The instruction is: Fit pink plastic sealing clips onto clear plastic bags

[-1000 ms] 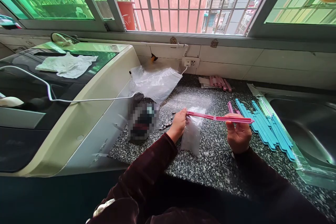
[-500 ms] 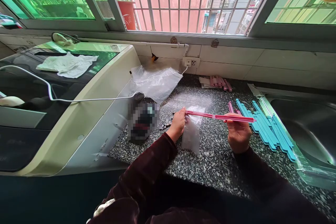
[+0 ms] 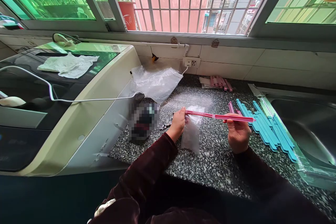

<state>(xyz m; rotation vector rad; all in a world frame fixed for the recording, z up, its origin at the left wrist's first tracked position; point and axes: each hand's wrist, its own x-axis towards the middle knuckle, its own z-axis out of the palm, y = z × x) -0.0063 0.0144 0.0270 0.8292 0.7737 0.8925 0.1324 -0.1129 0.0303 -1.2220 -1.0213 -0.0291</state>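
Note:
A long pink plastic bag clip (image 3: 201, 114), opened out nearly straight with a hinge at its middle, stretches between my two hands above the counter. My left hand (image 3: 178, 123) is closed on its left end. My right hand (image 3: 238, 133) pinches the right half from below. Under the clip, close to my left hand, lies a small clear plastic bag (image 3: 190, 138). Several blue bag clips (image 3: 265, 126) are spread just right of my right hand. A few more pink clips (image 3: 230, 106) show partly behind that hand.
The speckled counter (image 3: 210, 171) runs to a metal sink (image 3: 307, 122) at right. A large clear bag (image 3: 157, 80) and a pixelated dark object (image 3: 144, 122) stand by the white appliance (image 3: 105, 112) at left. Pink clips (image 3: 219, 82) lie near the wall; a white cable (image 3: 91, 100) crosses the appliance.

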